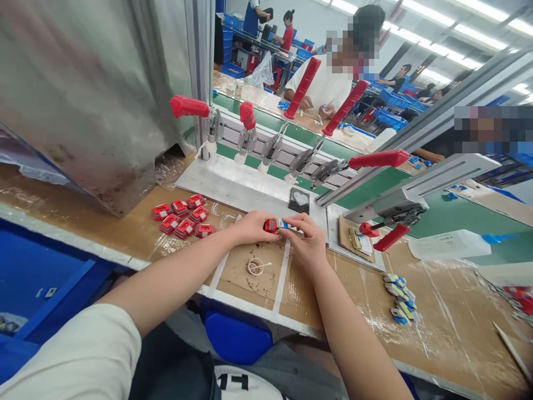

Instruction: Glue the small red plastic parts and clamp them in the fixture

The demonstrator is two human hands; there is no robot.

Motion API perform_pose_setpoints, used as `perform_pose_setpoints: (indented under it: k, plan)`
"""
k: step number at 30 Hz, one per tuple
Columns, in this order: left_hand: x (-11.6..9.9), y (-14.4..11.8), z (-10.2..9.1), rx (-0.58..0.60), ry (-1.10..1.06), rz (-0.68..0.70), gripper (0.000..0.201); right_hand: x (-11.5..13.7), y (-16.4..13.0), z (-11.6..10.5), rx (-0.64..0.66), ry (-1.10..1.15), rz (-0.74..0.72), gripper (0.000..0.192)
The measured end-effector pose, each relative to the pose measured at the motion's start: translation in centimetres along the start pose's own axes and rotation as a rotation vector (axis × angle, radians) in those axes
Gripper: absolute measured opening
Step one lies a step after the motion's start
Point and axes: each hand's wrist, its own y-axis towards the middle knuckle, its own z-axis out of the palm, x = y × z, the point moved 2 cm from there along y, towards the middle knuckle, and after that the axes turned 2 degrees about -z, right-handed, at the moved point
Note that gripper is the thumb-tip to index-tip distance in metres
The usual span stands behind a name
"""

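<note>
Over the middle of the bench my two hands meet in front of the clamp fixture. My left hand [256,226] is closed on a small red plastic part [270,225]. Against it, my right hand [307,236] pinches a small blue and grey part [283,223]; the two parts touch or nearly touch. Fingers hide much of both. Below the hands, a small round dish [255,266] with a thin stick across it sits on a cardboard sheet [239,278]. Several red and grey parts [182,216] lie left of my left hand. Several blue, grey and yellow parts [400,299] lie to the right.
Behind my hands stands a row of red-handled toggle clamps [306,89] on a metal frame. A dark block [298,200] rests on its base. Another clamp [391,236] and a white bottle [452,244] are right. A metal box [125,111] stands left. Co-workers sit opposite.
</note>
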Motion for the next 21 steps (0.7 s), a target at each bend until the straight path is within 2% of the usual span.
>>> perform_pose_setpoints:
  k: [4,8,11,16,21]
  plan:
    - [0.1,0.1,0.0,0.049,-0.041,-0.009,0.028,-0.3,-0.3,0.5,-0.047,-0.032,-0.089,0.019]
    - [0.1,0.3,0.0,0.115,-0.006,0.021,0.031,0.1,-0.4,0.9,-0.027,-0.05,-0.16,0.021]
    - [-0.1,0.1,0.1,0.11,-0.035,0.063,0.035,0.7,-0.5,1.0,-0.028,-0.037,-0.151,0.026]
    - [-1.1,-0.3,-0.2,0.039,0.001,0.064,0.052,0.1,-0.7,1.1,-0.095,0.191,0.087,0.029]
    - [-3.4,1.6,-1.0,-0.03,0.318,0.065,0.063,-2.0,-0.8,1.7,-0.213,0.542,0.463,0.043]
